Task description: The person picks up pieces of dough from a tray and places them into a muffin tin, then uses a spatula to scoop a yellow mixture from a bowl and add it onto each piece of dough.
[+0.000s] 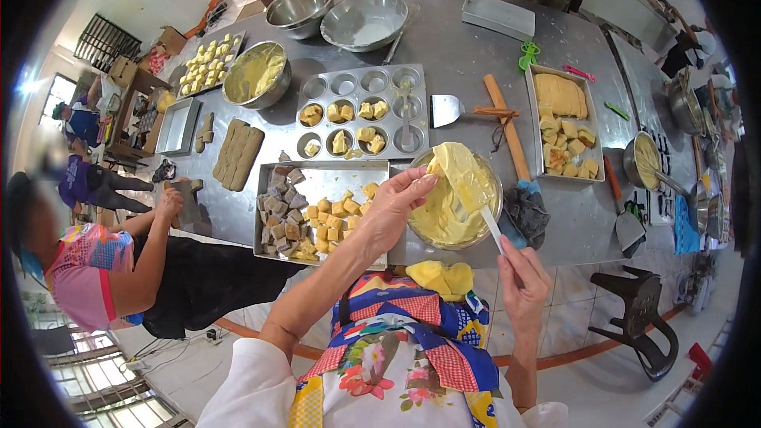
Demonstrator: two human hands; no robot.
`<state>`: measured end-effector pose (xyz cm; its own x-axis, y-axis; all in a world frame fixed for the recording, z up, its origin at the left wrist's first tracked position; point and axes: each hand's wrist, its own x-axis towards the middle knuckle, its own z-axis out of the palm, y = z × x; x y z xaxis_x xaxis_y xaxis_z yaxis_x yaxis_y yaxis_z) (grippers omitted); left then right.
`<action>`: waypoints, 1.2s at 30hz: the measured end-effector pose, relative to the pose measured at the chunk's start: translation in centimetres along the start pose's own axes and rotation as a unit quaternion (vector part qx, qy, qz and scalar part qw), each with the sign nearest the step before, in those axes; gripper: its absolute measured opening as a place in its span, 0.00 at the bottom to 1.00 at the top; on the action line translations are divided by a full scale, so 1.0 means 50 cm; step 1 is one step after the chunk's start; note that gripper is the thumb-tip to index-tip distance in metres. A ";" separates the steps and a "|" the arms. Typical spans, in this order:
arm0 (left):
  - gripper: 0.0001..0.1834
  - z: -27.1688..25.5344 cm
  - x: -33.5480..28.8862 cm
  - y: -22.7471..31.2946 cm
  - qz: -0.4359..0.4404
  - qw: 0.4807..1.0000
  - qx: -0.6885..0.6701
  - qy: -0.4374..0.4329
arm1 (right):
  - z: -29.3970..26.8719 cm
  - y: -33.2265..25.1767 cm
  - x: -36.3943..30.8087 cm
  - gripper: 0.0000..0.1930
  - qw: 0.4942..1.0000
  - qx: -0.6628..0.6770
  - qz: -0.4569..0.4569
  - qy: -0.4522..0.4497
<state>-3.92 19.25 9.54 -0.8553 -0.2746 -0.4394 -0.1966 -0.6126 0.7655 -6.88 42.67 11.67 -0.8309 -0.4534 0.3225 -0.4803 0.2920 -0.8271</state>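
Note:
My right hand [523,281] grips the white handle of a spatula [493,230]. A thick mass of pale yellow cream [460,165] covers the spatula's far end, over a metal bowl [501,204] of the same cream. My left hand [403,200] reaches in from the left, thumb and fingers pinched at the cream's edge; whatever they hold is too small to make out. Below my left forearm lies a metal tray [321,182] with yellow and greyish-purple bread cubes [331,218]. Beyond it, a muffin pan [317,79] has cream-topped pieces in several cups.
At right stand a tray of sliced bread [564,99], a rolling pin [507,127], a scraper [446,111] and a dark cloth [527,214]. Metal bowls [258,75] sit at the back. A co-worker [111,269] works at the left edge. A dark plastic chair [638,317] stands at right.

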 end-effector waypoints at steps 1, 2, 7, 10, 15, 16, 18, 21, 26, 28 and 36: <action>0.14 0.002 0.001 -0.003 -0.008 1.000 -0.013 -0.004 | 0.002 0.006 -0.004 0.16 1.000 -0.005 0.001 0.001; 0.14 0.003 0.001 -0.006 -0.015 1.000 -0.025 -0.007 | 0.003 0.012 -0.007 0.16 1.000 -0.011 0.002 0.001; 0.14 0.012 0.005 -0.019 -0.035 0.997 -0.074 -0.018 | -0.001 0.026 -0.015 0.16 1.000 -0.009 0.004 0.005; 0.15 0.028 -0.001 -0.020 -0.030 0.992 -0.118 -0.021 | -0.002 0.032 -0.019 0.16 1.000 -0.008 0.008 0.007; 0.16 0.015 0.008 -0.037 -0.073 0.976 -0.203 -0.032 | -0.010 0.052 -0.023 0.15 1.000 -0.002 0.008 0.010; 0.16 0.018 0.007 -0.039 -0.079 0.976 -0.200 -0.035 | -0.013 0.056 -0.024 0.16 1.000 0.000 0.007 0.008; 0.16 0.029 0.005 -0.041 -0.091 0.976 -0.196 -0.041 | -0.015 0.059 -0.024 0.16 1.000 0.003 0.009 0.004; 0.16 0.027 0.009 -0.051 -0.121 0.960 -0.234 -0.093 | -0.018 0.059 -0.023 0.16 1.000 0.006 0.010 0.004; 0.16 0.033 0.011 -0.052 -0.140 0.946 -0.275 -0.100 | -0.029 0.069 -0.026 0.16 1.000 0.009 0.019 0.007; 0.16 0.034 0.010 -0.048 -0.139 0.945 -0.277 -0.105 | -0.032 0.066 -0.023 0.15 1.000 0.005 0.019 0.007; 0.17 0.028 0.008 -0.042 -0.137 0.948 -0.260 -0.123 | -0.036 0.070 -0.023 0.15 1.000 0.010 0.011 0.015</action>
<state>-4.52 21.47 8.44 -0.9044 0.0898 -0.4172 -0.2200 -0.9358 0.2754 -8.09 45.75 9.25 -0.8494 -0.4218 0.3171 -0.4559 0.2840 -0.8435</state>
